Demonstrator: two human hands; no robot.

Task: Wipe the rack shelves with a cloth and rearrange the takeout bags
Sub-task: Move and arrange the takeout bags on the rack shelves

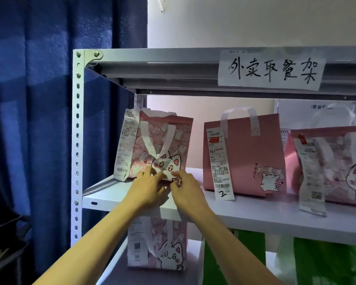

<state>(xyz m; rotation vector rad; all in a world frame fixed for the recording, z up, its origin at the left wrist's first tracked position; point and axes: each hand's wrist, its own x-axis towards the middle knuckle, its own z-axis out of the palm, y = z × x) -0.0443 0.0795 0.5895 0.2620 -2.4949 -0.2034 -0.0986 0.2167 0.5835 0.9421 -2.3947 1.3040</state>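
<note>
**Both hands on the cat bag, low at the front**

Two hands meet at the base of the cat bag (156, 149), which stands at the left end of the middle shelf (275, 214). The left hand (147, 189) has its fingers curled and pinching the bag's lower front edge; the right hand (185, 190), touching it at three o'clock, pinches the same edge. No cloth is in sight.

The bag looks like soft, light non-woven fabric that holds its shape. It should slide easily on smooth metal, but a push high up could tip it. Hold low at the base, as here, or by the white handles drooping down its front. The long receipt (125, 147) hanging loose at nine o'clock would tear or snag; keep fingers off it.

At three o'clock stands a plain pink bag (255, 153), apart from the first, with a third bag (335, 165) beyond it. Below sit another cat bag (162, 245) and green bags (327, 262). All the tops are closed or hidden, so what they hold cannot be told.
</note>
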